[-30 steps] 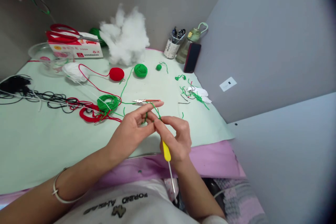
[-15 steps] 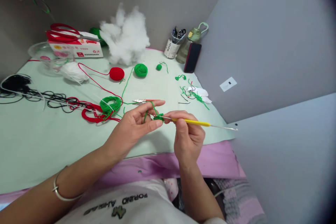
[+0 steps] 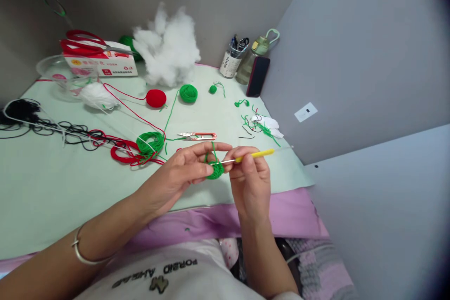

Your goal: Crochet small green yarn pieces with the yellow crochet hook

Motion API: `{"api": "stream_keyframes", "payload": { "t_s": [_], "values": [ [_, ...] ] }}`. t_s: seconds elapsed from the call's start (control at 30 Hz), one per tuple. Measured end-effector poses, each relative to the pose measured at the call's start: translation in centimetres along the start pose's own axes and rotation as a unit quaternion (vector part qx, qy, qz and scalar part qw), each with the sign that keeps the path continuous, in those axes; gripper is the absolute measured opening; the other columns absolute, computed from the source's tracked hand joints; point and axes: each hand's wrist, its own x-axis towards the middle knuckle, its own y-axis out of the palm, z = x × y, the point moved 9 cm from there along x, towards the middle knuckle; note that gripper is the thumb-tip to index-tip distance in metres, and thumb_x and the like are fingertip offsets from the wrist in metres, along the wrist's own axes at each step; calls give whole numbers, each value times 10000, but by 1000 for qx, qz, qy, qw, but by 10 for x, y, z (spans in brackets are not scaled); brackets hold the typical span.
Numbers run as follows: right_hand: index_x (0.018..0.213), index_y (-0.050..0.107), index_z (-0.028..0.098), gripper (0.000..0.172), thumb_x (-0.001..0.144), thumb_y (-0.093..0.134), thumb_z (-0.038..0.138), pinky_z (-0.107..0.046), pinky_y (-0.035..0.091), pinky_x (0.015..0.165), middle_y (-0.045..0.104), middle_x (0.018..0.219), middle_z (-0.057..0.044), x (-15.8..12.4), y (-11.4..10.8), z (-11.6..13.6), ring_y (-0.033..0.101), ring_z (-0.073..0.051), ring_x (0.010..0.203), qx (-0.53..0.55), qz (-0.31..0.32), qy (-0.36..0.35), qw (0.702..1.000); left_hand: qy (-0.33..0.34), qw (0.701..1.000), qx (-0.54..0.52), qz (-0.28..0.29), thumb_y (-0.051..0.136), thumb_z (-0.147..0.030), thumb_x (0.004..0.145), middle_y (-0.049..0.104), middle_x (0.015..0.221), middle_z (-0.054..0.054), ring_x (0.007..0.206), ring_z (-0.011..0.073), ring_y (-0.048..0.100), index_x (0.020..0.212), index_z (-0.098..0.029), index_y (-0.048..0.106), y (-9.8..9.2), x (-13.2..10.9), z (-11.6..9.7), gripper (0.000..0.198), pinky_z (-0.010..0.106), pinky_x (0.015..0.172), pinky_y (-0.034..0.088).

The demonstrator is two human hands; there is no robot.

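My left hand (image 3: pixel 186 168) pinches a small green crochet piece (image 3: pixel 215 170) between thumb and fingers, with green yarn looped up over the raised index finger. In my right hand (image 3: pixel 250 176) is a crochet hook (image 3: pixel 260 154) with a yellow handle, held like a pen. Its metal shaft reaches left to the top of the green piece; the hook's tip is hidden by yarn and fingers. Just beyond the left fingers lie orange thread snips (image 3: pixel 198 136). A loose green yarn coil (image 3: pixel 150 144) rests left of my left hand, on top of red yarn.
White stuffing (image 3: pixel 168 47) is heaped at the back. A red ball (image 3: pixel 156 98) and a green yarn ball (image 3: pixel 189 94) sit before it. Red scissors (image 3: pixel 87 42) lie on a box at back left. A phone (image 3: pixel 258 77) leans on a bottle, near yarn scraps (image 3: pixel 262 126) at right.
The green piece has tilted so more of its round face shows. My left hand has shifted slightly right, uncovering the snips. The hook's handle has turned, its far end now pointing higher.
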Motion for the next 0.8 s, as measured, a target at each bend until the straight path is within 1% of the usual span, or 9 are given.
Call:
{"api": "stream_keyframes", "payload": {
  "t_s": [0.07, 0.13, 0.23, 0.33, 0.4, 0.5, 0.6, 0.7, 0.8],
  "values": [
    [904, 779, 248, 165, 957, 709, 388, -277, 572, 680, 720, 816, -15, -3, 2, 2, 653, -141, 739, -27, -1, -32, 999, 21, 999, 20, -14, 747, -269, 850, 627, 894, 20, 879, 190, 568, 1209, -276, 789, 0, -2, -1, 362, 328, 855, 450],
    [933, 780, 254, 161, 971, 691, 383, -289, 582, 695, 733, 847, -21, -5, 1, 4, 669, -148, 764, -52, -8, -54, 997, 40, 998, 27, -31, 773, -287, 857, 664, 993, 33, 997, 214, 598, 1218, -275, 783, -1, -3, -2, 362, 358, 968, 455],
    [958, 771, 255, 180, 995, 653, 386, -315, 588, 710, 736, 854, -24, -7, 2, 5, 680, -154, 746, -86, -10, -64, 994, 63, 996, 21, -56, 821, -289, 832, 678, 1106, 35, 1050, 209, 608, 1201, -271, 788, -3, -4, -5, 371, 366, 1028, 456],
    [957, 764, 251, 177, 997, 647, 377, -321, 587, 714, 735, 860, -25, -7, 4, 8, 673, -153, 737, -86, -11, -73, 994, 69, 995, 15, -74, 840, -251, 814, 646, 958, 2, 946, 164, 593, 1268, -271, 759, -7, -4, -8, 461, 304, 949, 469],
    [931, 758, 249, 171, 989, 657, 373, -311, 580, 690, 721, 840, -20, -6, 3, 10, 655, -149, 724, -70, -16, -77, 994, 46, 997, 6, -68, 851, -235, 799, 619, 886, -12, 859, 138, 557, 1341, -260, 719, -7, -4, -8, 559, 264, 852, 461],
    [873, 745, 237, 193, 981, 661, 373, -289, 548, 640, 670, 773, -8, -2, 0, 8, 618, -138, 676, -40, -26, -53, 997, -19, 999, -20, -23, 858, -264, 783, 599, 847, -12, 759, 124, 488, 1344, -251, 723, -4, -5, -2, 578, 246, 724, 432],
    [836, 715, 228, 220, 983, 653, 379, -263, 505, 598, 620, 721, 4, 1, -3, 2, 571, -120, 626, -4, -27, -7, 1000, -55, 997, -49, 14, 856, -285, 762, 540, 807, -14, 718, 121, 442, 1255, -252, 780, -2, -9, 1, 499, 249, 689, 431],
    [843, 692, 236, 224, 974, 656, 414, -266, 499, 588, 613, 713, 11, 0, 6, -2, 552, -121, 605, -1, -8, 15, 1000, -20, 999, -43, -5, 851, -270, 761, 558, 858, 0, 768, 128, 476, 1216, -261, 801, -6, -12, -5, 458, 248, 713, 441],
    [883, 729, 243, 172, 946, 705, 401, -290, 541, 640, 673, 768, -6, -6, 21, 0, 616, -142, 669, -51, 12, -17, 998, 42, 997, 22, -52, 865, -251, 773, 571, 881, -8, 839, 140, 518, 1279, -294, 769, -14, -19, -13, 517, 259, 782, 445]
  ]
}}
